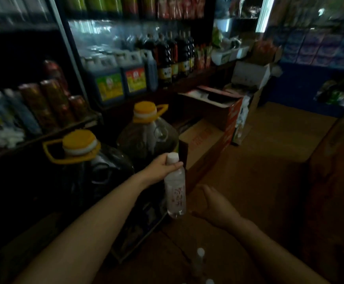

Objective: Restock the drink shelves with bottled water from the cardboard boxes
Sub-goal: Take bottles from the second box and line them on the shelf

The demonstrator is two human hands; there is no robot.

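Note:
My left hand point(163, 168) grips a clear water bottle point(175, 193) by its neck, just under the white cap. The bottle hangs upright above the floor and carries a label with red writing. My right hand point(214, 206) is to the right of the bottle's lower end, palm turned toward it, fingers apart, not touching it. Below, at the bottom edge, white caps of two more water bottles point(200, 253) show in the dark. The drink shelves point(44, 132) with cans and bottles stand on the left.
Two big jugs with yellow caps point(150, 130) stand just behind the held bottle. Cardboard boxes point(204, 140) sit on the floor to the right of them, and an open red box point(218, 105) rests further back. The brown floor point(280, 140) stretches to the right.

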